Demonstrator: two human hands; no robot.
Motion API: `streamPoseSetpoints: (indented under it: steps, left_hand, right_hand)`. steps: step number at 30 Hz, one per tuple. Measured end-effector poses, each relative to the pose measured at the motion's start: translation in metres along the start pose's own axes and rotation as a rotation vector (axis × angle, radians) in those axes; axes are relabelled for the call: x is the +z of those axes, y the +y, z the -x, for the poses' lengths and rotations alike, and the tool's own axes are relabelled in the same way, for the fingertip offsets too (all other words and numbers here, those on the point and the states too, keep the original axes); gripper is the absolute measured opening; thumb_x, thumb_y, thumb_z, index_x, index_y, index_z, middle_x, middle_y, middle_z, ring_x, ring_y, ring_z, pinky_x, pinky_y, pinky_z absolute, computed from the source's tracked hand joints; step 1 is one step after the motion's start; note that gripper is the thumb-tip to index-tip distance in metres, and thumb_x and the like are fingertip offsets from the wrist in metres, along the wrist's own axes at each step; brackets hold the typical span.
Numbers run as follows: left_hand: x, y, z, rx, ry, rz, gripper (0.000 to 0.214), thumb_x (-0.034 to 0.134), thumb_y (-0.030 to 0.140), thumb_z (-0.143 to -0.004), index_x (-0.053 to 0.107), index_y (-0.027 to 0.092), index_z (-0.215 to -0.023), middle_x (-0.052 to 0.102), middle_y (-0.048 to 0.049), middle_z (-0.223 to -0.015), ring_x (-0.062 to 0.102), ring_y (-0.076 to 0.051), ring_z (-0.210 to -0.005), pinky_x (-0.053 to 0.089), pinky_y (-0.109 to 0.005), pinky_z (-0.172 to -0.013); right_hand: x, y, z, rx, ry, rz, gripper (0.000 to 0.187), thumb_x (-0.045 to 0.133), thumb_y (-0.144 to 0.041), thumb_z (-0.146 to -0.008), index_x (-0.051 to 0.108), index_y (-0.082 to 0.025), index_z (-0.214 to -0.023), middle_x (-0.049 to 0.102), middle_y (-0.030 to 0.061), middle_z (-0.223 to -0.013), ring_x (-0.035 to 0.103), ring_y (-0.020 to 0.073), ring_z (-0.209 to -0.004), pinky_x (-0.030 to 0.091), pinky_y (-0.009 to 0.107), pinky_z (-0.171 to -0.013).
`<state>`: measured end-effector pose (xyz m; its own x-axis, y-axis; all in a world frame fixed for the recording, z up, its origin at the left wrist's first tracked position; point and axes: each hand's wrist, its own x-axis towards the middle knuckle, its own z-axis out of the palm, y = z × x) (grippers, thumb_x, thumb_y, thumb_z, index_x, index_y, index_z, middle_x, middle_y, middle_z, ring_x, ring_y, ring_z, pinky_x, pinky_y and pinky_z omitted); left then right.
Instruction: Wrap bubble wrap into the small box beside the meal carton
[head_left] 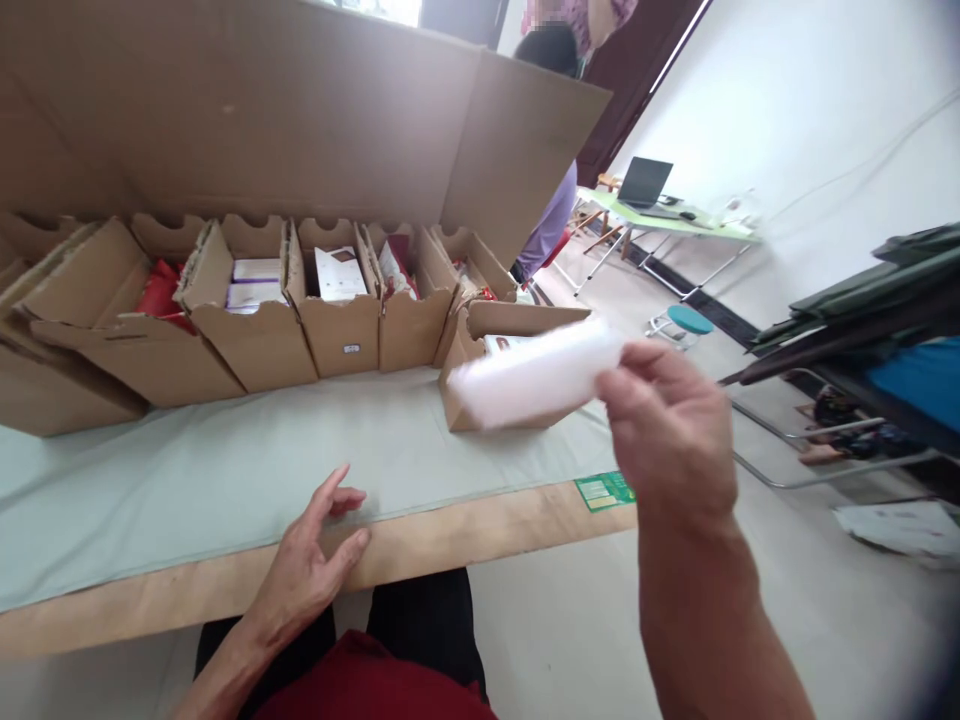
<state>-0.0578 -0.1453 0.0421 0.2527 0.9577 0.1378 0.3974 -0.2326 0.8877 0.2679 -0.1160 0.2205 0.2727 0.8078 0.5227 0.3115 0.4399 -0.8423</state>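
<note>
Packet (536, 375): white, oblong and smeared by motion. It is in the air over the right end of the table, just in front of the rightmost carton (480, 335).
Right hand (671, 430): pinches the packet's right end between thumb and fingers, and the rest of the packet juts out to the left.
Left hand (315, 565): open and holding nothing, fingers loosely spread, resting on the near edge of the table.
Handling: probably light, since a pinch at one end carries it level. It looks soft or thinly wrapped rather than stiff. The blur hides whether it is slippery or fragile.
Where to hold: an end pinch seems enough, though a grip across the middle would likely steady it more.
Cartons (337, 330): a row of small open brown boxes along the far side, with red and white packs inside.
Flap (262, 110): a large cardboard sheet standing behind the row.
Surface: the table (187, 470) has a pale grey-green mat, a bare wooden strip along the near side, and a green sticker (604, 490) near the right corner.
Room: white wall and pale floor. At far right are a round stool (688, 320) and a green desk with a laptop (643, 180). A dark rack (862, 320) stands at the right, and another person (551, 215) is partly hidden behind the flap.
</note>
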Motion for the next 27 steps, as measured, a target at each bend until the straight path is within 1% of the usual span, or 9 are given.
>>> streamPoseSetpoints:
  steps: [1,2,5,7,10,15,19,24,27]
  left_hand:
    - [0.003,-0.006,-0.001,0.001,0.016,-0.01,0.057,0.061,0.037,-0.094,0.05,0.024,-0.148,0.076,-0.0106,-0.114,0.075,-0.026,-0.104,0.063,-0.044,-0.091]
    - [0.006,-0.011,-0.002,0.014,0.03,-0.02,0.05,0.061,0.036,-0.094,0.056,0.023,-0.142,0.077,-0.0102,-0.111,0.076,-0.025,-0.101,0.064,-0.043,-0.09]
    - [0.013,-0.018,-0.002,0.102,0.06,-0.048,0.032,0.059,0.033,-0.094,0.069,0.023,-0.123,0.079,-0.0092,-0.108,0.077,-0.024,-0.097,0.065,-0.039,-0.087]
    - [0.014,-0.019,-0.001,0.149,0.069,-0.056,0.028,0.059,0.031,-0.094,0.072,0.023,-0.117,0.079,-0.0088,-0.108,0.077,-0.024,-0.097,0.065,-0.036,-0.086]
    - [0.013,-0.019,-0.001,0.186,0.085,-0.075,0.026,0.059,0.03,-0.094,0.074,0.022,-0.113,0.079,-0.0093,-0.107,0.077,-0.024,-0.097,0.065,-0.035,-0.085]
    - [0.012,-0.02,-0.002,0.191,0.081,-0.088,0.025,0.058,0.031,-0.096,0.075,0.021,-0.111,0.078,-0.0095,-0.108,0.077,-0.022,-0.097,0.065,-0.032,-0.083]
    - [0.012,-0.019,-0.003,0.213,0.089,-0.068,0.024,0.058,0.031,-0.096,0.076,0.02,-0.109,0.079,-0.0086,-0.104,0.077,-0.021,-0.094,0.065,-0.03,-0.081]
    - [0.012,-0.017,-0.003,0.236,0.097,-0.056,0.023,0.059,0.028,-0.096,0.076,0.02,-0.109,0.079,-0.008,-0.104,0.077,-0.021,-0.094,0.065,-0.029,-0.081]
    - [0.012,-0.017,-0.004,0.244,0.101,-0.065,0.023,0.06,0.028,-0.095,0.076,0.02,-0.109,0.08,-0.0082,-0.104,0.078,-0.021,-0.094,0.065,-0.029,-0.082]
  right_hand:
    - [-0.008,0.007,-0.02,-0.015,0.11,-0.02,0.014,0.08,-0.031,-0.084,0.073,-0.026,-0.096,0.071,-0.002,-0.085,0.066,0.0125,-0.07,0.056,0.025,-0.063]
    - [-0.015,0.016,-0.038,-0.006,0.149,-0.023,0.019,0.083,-0.033,-0.079,0.071,-0.025,-0.093,0.07,-0.0021,-0.084,0.065,0.012,-0.066,0.056,0.025,-0.06]
    - [-0.023,0.046,-0.081,0.114,0.07,0.09,0.032,0.087,-0.036,-0.071,0.065,-0.021,-0.088,0.066,-0.0028,-0.072,0.064,0.0128,-0.058,0.052,0.024,-0.051]
    - [-0.022,0.058,-0.094,0.244,-0.016,0.214,0.031,0.085,-0.031,-0.071,0.062,-0.019,-0.088,0.064,-0.0033,-0.064,0.063,0.0136,-0.054,0.049,0.024,-0.048]
    - [-0.014,0.055,-0.094,0.333,-0.13,0.407,0.026,0.077,-0.025,-0.077,0.062,-0.016,-0.097,0.062,-0.0042,-0.06,0.062,0.0139,-0.052,0.048,0.025,-0.05]
    - [0.02,0.025,-0.09,0.174,-0.39,0.877,0.046,0.07,-0.022,-0.082,0.061,-0.017,-0.127,0.068,-0.0017,-0.072,0.066,0.0192,-0.066,0.047,0.03,-0.063]
    - [0.052,0.029,-0.101,0.17,-0.604,1.231,0.039,0.07,-0.02,-0.083,0.067,-0.017,-0.122,0.075,0.0079,-0.095,0.069,0.0279,-0.089,0.048,0.034,-0.074]
    - [0.064,0.041,-0.114,0.232,-0.72,1.19,0.013,0.065,-0.025,-0.093,0.073,-0.019,-0.101,0.075,0.0045,-0.083,0.069,0.0207,-0.079,0.046,0.029,-0.072]
    - [0.052,0.033,-0.112,0.212,-0.765,1.153,0.018,0.063,-0.031,-0.096,0.076,-0.02,-0.096,0.076,0.0046,-0.086,0.068,0.0207,-0.08,0.044,0.029,-0.07]
